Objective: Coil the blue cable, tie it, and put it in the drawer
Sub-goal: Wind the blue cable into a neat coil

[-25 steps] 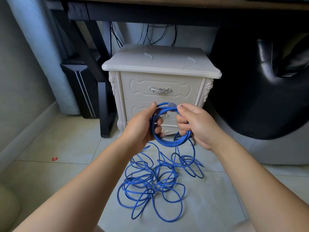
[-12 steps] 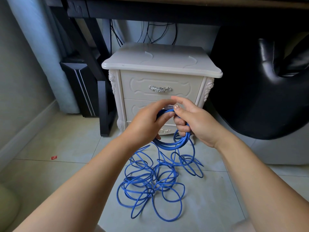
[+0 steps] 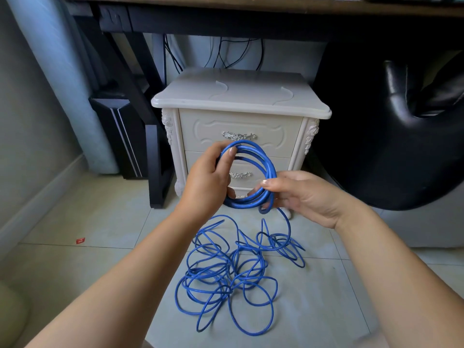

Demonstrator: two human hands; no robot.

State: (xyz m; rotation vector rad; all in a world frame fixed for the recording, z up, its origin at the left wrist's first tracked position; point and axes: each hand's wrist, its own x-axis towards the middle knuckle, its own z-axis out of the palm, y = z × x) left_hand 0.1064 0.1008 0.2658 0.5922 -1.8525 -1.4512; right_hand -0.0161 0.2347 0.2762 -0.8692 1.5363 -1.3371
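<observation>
- Head view: left hand (image 3: 208,182) grips cable (image 3: 261,159) coil; right hand (image 3: 301,194) pinches its lower right.
- Best, I judge: draw slack (image 3: 208,271) off floor (image 3: 100,222) in even loops, no kinks.

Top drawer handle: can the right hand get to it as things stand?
Probably not freely. The path to the top drawer handle looks open, just above the blue cable coil, but the right hand pinches that coil and the left hand grips it too.

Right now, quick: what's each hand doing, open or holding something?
The left hand grips the cable coil, thumb near its top.
The right hand pinches the same coil low on its right side.
</observation>
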